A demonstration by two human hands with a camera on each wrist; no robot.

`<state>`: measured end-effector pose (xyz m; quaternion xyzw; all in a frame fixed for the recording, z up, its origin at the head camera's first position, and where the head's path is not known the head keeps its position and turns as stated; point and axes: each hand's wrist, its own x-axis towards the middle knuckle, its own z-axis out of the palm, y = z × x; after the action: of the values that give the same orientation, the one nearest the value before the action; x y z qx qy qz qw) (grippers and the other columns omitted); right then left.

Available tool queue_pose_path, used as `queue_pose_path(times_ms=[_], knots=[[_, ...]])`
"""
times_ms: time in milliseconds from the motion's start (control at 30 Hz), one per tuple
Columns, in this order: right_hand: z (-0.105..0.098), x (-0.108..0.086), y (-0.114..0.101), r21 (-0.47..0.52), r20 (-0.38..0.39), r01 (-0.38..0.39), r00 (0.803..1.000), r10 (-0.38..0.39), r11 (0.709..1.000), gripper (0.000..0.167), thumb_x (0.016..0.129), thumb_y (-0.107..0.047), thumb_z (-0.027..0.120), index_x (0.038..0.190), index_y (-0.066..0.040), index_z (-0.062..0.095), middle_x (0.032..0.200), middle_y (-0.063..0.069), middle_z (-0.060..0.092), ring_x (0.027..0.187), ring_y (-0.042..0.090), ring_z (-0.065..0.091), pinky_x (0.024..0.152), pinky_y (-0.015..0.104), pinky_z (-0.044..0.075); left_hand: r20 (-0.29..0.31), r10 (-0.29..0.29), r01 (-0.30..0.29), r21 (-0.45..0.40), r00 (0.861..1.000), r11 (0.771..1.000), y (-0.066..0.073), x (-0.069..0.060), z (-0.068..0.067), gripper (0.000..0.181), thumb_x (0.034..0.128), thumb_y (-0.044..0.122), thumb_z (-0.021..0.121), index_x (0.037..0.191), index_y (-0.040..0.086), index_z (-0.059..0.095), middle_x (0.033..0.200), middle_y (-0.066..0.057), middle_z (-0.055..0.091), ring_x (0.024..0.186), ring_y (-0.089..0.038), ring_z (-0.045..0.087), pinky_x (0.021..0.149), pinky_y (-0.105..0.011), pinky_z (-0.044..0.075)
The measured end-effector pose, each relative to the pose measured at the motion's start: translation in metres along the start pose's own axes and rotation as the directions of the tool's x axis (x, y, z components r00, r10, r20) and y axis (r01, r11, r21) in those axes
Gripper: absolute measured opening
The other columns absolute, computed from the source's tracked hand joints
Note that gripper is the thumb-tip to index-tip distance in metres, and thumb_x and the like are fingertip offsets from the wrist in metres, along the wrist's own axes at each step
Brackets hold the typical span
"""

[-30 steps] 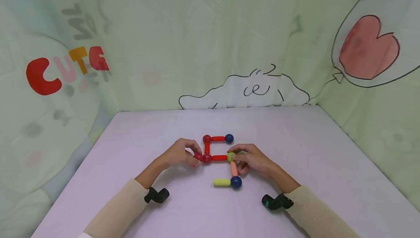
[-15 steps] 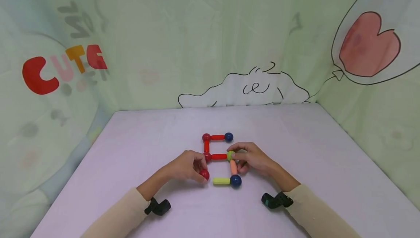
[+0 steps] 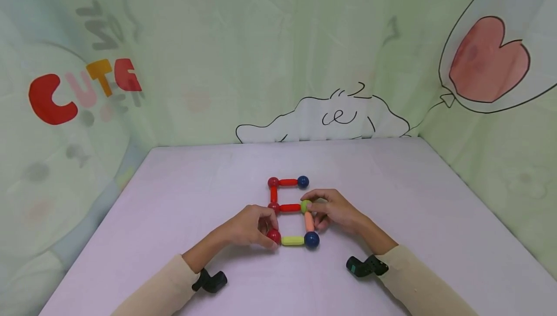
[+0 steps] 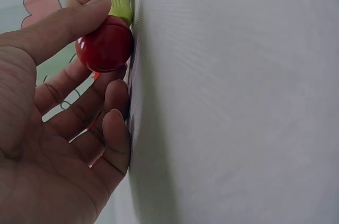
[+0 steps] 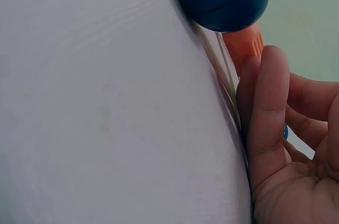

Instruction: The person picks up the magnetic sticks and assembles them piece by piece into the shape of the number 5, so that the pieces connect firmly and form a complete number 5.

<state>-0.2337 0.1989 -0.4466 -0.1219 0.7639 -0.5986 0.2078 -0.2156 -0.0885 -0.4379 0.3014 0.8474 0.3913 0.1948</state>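
My left hand [image 3: 252, 226] pinches a red ball [image 4: 106, 48] between thumb and fingers. This ball touches the left end of a yellow-green rod [image 3: 293, 241], whose right end meets a dark blue ball [image 3: 312, 240]. My right hand [image 3: 332, 209] pinches a green ball [image 3: 306, 206] at the middle right of the figure. From that ball an orange rod [image 5: 244, 44] runs down to the blue ball. A red rod [image 3: 290, 207] joins the green ball to another red ball [image 3: 273, 207], partly covered by my left fingers.
Farther back, an upright red rod [image 3: 273, 194] leads to a red ball [image 3: 273, 181], then a red rod [image 3: 288, 182] and a blue ball [image 3: 303, 181]. Everything lies on a pale table [image 3: 209, 175], with a printed curtain [image 3: 217, 54] behind.
My left hand has carried the red ball from beside the middle red ball toward me, then right against the yellow-green rod's free end. My right hand keeps its hold on the green ball.
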Motion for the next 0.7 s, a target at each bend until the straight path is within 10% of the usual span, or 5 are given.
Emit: queue_pose_path(times_ms=[700], knots=[[0.000,0.001,0.001,0.002,-0.009,-0.014,1.000,0.014,1.000,0.039,0.100,-0.014,0.061,0.135,0.003,0.058,0.089,0.012,0.067,0.059,0.017,0.064,0.055,0.025,0.055,0.045,-0.008,0.001,0.168,0.999,0.986,0.020,-0.003,0.011,0.025,0.0802,0.016,0.086,0.103,0.019,0.077,0.097,0.012,0.060,0.095,-0.008,0.054,0.075,-0.019,0.052]])
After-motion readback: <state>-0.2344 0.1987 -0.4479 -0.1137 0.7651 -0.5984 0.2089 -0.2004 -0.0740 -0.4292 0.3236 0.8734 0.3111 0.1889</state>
